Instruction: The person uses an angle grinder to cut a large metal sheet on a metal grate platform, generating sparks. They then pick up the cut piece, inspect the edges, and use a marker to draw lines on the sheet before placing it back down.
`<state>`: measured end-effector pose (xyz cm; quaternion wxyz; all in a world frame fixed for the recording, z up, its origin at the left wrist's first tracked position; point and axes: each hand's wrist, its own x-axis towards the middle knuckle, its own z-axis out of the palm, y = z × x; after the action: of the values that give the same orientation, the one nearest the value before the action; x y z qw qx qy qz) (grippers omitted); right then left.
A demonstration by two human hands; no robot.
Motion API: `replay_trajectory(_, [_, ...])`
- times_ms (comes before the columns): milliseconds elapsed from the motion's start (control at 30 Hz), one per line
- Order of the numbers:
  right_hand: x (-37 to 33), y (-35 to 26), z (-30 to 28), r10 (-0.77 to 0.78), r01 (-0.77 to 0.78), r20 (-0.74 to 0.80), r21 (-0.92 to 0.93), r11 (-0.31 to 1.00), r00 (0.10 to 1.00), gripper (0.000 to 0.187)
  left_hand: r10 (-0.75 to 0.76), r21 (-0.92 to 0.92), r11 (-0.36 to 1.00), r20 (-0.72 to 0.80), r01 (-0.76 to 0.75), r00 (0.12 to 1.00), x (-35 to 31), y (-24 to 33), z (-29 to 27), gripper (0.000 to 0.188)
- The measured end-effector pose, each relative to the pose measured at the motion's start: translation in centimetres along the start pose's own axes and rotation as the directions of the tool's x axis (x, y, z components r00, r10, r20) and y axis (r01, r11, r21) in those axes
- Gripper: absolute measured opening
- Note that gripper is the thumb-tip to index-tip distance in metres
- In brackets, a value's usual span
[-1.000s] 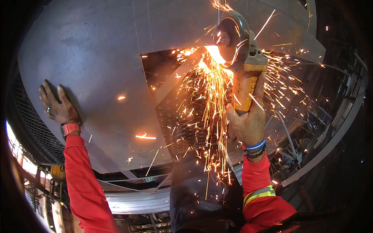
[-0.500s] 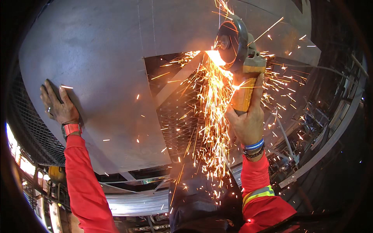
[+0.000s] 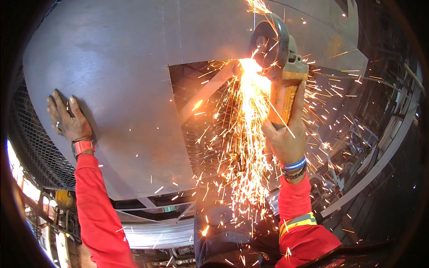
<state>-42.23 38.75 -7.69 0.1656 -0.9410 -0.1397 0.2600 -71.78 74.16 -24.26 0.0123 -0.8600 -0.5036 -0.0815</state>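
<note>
The left hand (image 3: 73, 124) is lying palm down on the grey metal sheet (image 3: 111, 89), near its left edge. Its fingers (image 3: 60, 102) are extending forward, slightly spread, and are gripping nothing. The right hand (image 3: 287, 140) is gripping the yellow body of the angle grinder (image 3: 279, 107). Its fingers (image 3: 298, 102) are closing around that body, one of them lying straight along the right side; the thumb is bearing on the left side.

The angle grinder is standing right of centre, disc end away from the person. The guard (image 3: 282, 38) is covering the right side of the disc (image 3: 263, 47). A bright glow (image 3: 251, 66) is showing at the disc's lower left, on the edge of the cutout in the sheet. Sparks (image 3: 250, 152) are streaming from this point toward the dark trousers (image 3: 214, 236) and are scattering to both sides.

A flat bar (image 3: 206, 94) is crossing the cutout diagonally. Expanded mesh (image 3: 203, 143) is showing beneath it. A red wristband (image 3: 83, 146) is encircling the left wrist; a blue wristband (image 3: 295, 165) is encircling the right.
</note>
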Motion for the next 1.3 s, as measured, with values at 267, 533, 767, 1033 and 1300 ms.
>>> replay_trajectory(267, [0.0,0.1,0.4,-0.036,0.036,-0.026,-0.016,0.999,0.999,0.105,-0.007,0.003,1.000,0.010,0.007,1.000,0.0,-0.4,0.0,0.063])
replay_trajectory(533, [0.8,0.6,0.8,-0.096,0.096,-0.075,-0.008,0.995,0.993,0.103,-0.008,-0.019,1.000,0.019,0.008,1.000,0.0,-0.3,0.1,0.062])
replay_trajectory(767, [0.4,0.7,0.9,-0.080,0.080,-0.043,0.000,0.997,0.996,0.105,-0.030,-0.008,1.000,0.037,0.030,0.999,-0.1,-0.1,-0.2,0.063])
replay_trajectory(1033, [1.6,-1.0,0.4,-0.051,0.052,-0.040,0.018,0.999,0.998,0.104,-0.023,-0.001,1.000,0.048,0.023,0.999,0.2,-0.1,-0.3,0.062])
replay_trajectory(1300, [1.8,-0.1,0.6,-0.154,0.156,-0.079,0.023,0.987,0.985,0.104,-0.031,0.010,0.999,0.042,0.031,0.999,-0.1,0.3,-0.5,0.062])
